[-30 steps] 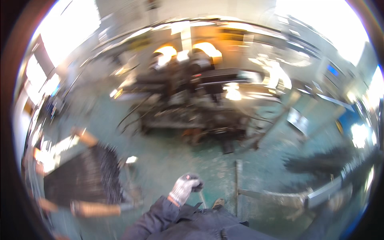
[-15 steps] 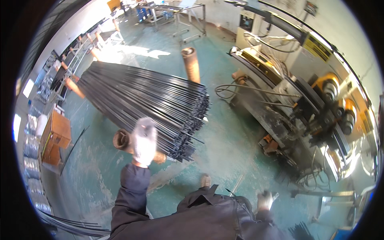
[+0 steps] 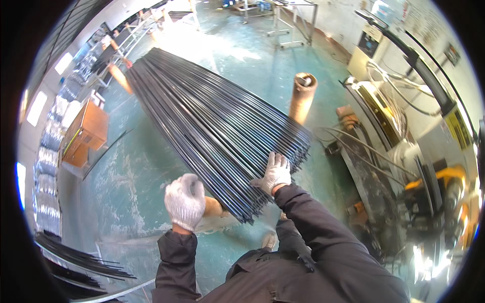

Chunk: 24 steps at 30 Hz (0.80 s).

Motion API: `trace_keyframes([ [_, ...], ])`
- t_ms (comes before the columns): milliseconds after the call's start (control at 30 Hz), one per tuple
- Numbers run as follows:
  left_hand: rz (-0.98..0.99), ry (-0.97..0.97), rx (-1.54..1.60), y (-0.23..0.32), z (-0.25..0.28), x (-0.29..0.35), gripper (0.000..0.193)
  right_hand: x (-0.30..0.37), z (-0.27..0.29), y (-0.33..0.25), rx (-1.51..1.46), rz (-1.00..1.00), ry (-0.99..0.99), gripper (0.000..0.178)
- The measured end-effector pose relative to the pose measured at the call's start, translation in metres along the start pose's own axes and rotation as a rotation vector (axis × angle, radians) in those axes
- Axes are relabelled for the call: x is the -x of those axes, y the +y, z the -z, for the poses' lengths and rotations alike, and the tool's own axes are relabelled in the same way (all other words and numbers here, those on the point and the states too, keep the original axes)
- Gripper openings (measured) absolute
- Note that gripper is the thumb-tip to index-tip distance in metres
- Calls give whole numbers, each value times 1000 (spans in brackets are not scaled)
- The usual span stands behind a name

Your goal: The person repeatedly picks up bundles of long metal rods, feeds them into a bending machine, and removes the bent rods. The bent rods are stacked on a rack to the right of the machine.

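— What do the two gloved hands have hold of?

— The right hand (image 3: 275,173), in a white knit glove, lies flat with its fingers spread on the near end of a broad bundle of long, thin dark steel rods (image 3: 212,118); it presses rather than grips. The left hand (image 3: 185,200), gloved the same, is curled into a loose fist just left of the rod ends. Whether it grips anything cannot be told from this angle.

— Where does the bundle sit?

— It fans away from the right palm toward the far left, raised off the green-painted concrete floor (image 3: 134,174). A rusty orange cylindrical support (image 3: 213,207) shows under the rod ends, just beside the left fist.

— And around them?

— A second rusty orange steel tube (image 3: 302,97) stands beyond the right hand, at the bundle's far edge. A grey and yellow workshop machine (image 3: 404,151) runs along the right, well apart. More loose dark rods (image 3: 76,257) lie low to the left of the left sleeve.
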<state>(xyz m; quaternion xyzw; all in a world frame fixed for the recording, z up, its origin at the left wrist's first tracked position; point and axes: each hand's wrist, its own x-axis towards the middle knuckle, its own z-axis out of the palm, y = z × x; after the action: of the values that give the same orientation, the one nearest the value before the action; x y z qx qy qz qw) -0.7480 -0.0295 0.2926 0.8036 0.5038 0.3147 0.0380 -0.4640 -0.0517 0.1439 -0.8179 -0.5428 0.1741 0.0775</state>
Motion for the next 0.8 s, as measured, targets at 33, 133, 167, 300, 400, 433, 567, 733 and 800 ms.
trace_keyframes([
  [33,-1,18,2,3,0,-2,9,-14,-1,-12,53,-4,-6,142],
  [133,86,-48,-107,8,-1,-9,11,-37,-3,-32,114,-41,-94,133],
  [167,108,-61,-122,9,-2,-11,11,-43,-3,-32,115,-17,-110,124],
  [300,181,-88,-194,13,-7,-17,13,-63,-14,-18,115,95,-129,81],
  [400,238,-89,-220,14,-9,-19,14,-83,-24,3,33,136,-105,52],
  [433,251,-83,-222,15,-10,-20,14,-89,-26,8,17,165,-108,49],
  [567,245,-60,-257,14,-10,-20,16,-106,-26,10,-62,101,-330,44],
  [733,256,-44,-267,16,-10,-19,15,-128,-2,17,-28,224,-483,42],
  [800,280,-57,-277,17,-10,-18,15,-136,10,28,-217,150,-538,48],
])
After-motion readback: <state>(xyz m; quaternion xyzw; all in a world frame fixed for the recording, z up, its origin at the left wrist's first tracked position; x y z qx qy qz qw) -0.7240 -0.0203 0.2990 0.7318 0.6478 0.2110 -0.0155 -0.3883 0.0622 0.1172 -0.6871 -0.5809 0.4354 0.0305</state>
